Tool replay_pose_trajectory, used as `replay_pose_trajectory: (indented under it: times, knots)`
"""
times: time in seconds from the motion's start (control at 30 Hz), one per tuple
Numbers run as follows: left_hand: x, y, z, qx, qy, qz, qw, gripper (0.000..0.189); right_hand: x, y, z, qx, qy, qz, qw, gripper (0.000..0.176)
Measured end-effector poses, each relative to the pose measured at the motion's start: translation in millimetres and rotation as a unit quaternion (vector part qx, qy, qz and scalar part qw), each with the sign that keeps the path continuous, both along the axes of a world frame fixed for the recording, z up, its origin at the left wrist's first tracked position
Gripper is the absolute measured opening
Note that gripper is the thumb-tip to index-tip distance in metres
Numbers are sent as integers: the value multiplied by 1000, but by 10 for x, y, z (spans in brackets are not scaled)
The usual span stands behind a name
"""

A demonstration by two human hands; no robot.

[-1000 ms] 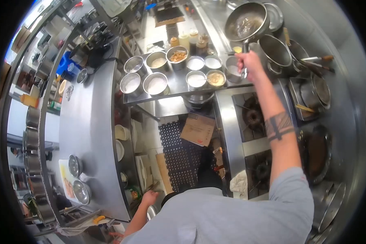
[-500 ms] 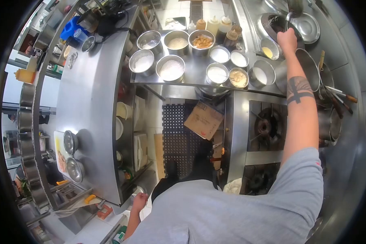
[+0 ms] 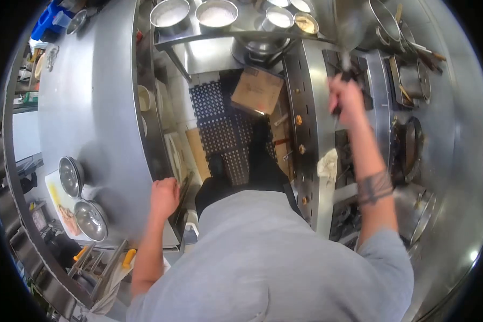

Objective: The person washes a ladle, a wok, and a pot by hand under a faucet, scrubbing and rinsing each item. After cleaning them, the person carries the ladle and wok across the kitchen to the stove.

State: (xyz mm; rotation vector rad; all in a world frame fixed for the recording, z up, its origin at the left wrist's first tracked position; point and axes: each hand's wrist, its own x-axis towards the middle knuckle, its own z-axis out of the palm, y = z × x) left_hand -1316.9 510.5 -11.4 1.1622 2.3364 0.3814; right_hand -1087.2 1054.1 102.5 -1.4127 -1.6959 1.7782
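Observation:
My right hand [image 3: 346, 99] is closed round the dark handle [image 3: 346, 76] of a utensil over the stove. The utensil's metal far end [image 3: 350, 35] is smeared by motion, so its shape cannot be made out. My left hand [image 3: 165, 197] hangs beside the near right edge of the long steel counter [image 3: 107, 123], its fingers curled in and nothing visible in them. A pale cloth [image 3: 327, 164] lies on the stove's front edge, below my right hand.
Metal bowls [image 3: 90, 220] and a board with food [image 3: 64, 212] are on the left counter. Containers of white contents [image 3: 216, 14] stand on the far shelf. A cardboard box [image 3: 257, 90] sits over the black floor mat [image 3: 220, 118]. Pots [image 3: 413, 212] line the right side.
The view has shifted down and back. My right hand has come from the pans at the far right to over the stove, with the handled utensil. My left hand has moved up beside the counter.

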Motion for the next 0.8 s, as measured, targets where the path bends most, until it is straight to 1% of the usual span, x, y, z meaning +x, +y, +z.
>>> replay_pose_trajectory:
  times: [0.03, 0.07, 0.1, 0.13, 0.17, 0.2, 0.23, 0.27, 0.3, 0.33, 0.4, 0.43, 0.5, 0.53, 0.6, 0.63, 0.67, 0.73, 0.8]
  knots:
    - [-31, -112, -46, 26, 3, -34, 999, 9, 101, -574, -139, 25, -64, -77, 995, 20]
    - [-46, -186, -84, 52, 9, -67, 996, 8, 350, -948, -440, -19, -119, -34, 992, 25]
    - [-38, -233, -117, 54, 5, -68, 996, 8, 446, -1450, -633, -74, -118, -41, 989, 26]
    - [-7, -285, -138, 69, -11, -58, 996, 7, 543, -1880, -847, -85, -190, -21, 978, 26]
    - [23, -332, -157, 81, -26, -48, 995, 7, 602, -2242, -988, -105, -229, 7, 968, 23]
    - [43, -374, -182, 93, -40, -40, 994, 8, 703, -2526, -1208, -92, -292, 60, 950, 22]
    - [74, -421, -218, 87, -46, -42, 994, 8, 811, -2763, -1437, -137, -325, 77, 932, 21]
    - [80, -446, -263, 110, -2, -67, 992, 10, 941, -2988, -1687, -161, -309, 77, 934, 19]
    - [69, -445, -317, 135, 43, -91, 986, 11, 1044, -3151, -1907, -204, -318, 79, 922, 18]
    - [83, -450, -355, 130, 40, -89, 987, 11, 1152, -3295, -2117, -244, -316, 64, 915, 18]
    - [108, -410, -374, 159, 76, -79, 981, 15, 1321, -3558, -2445, -284, -319, 26, 904, 17]
    - [113, -411, -362, 147, 82, -91, 982, 15, 1406, -3691, -2620, -290, -323, 29, 900, 17]
    - [144, -385, -398, 149, 89, -84, 981, 14, 1542, -3892, -2972, -325, -272, -108, 899, 18]
    - [164, -387, -421, 159, 101, -84, 978, 14, 1581, -3955, -3150, -329, -274, -103, 898, 18]
    - [204, -414, -464, 133, 108, -84, 982, 15, 1643, -3985, -3486, -270, -244, -197, 911, 17]
    - [199, -401, -494, 113, 117, -86, 983, 15, 1668, -3947, -3666, -235, -248, -212, 915, 15]
    - [199, -383, -515, 108, 116, -92, 983, 15, 1686, -3882, -3884, -241, -247, -216, 913, 15]
    - [221, -379, -538, 94, 131, -86, 983, 14, 1736, -3661, -4337, -177, -298, -240, 907, 16]
    - [241, -315, -533, 95, 137, -86, 982, 13, 1705, -3373, -4624, -175, -259, -305, 900, 19]
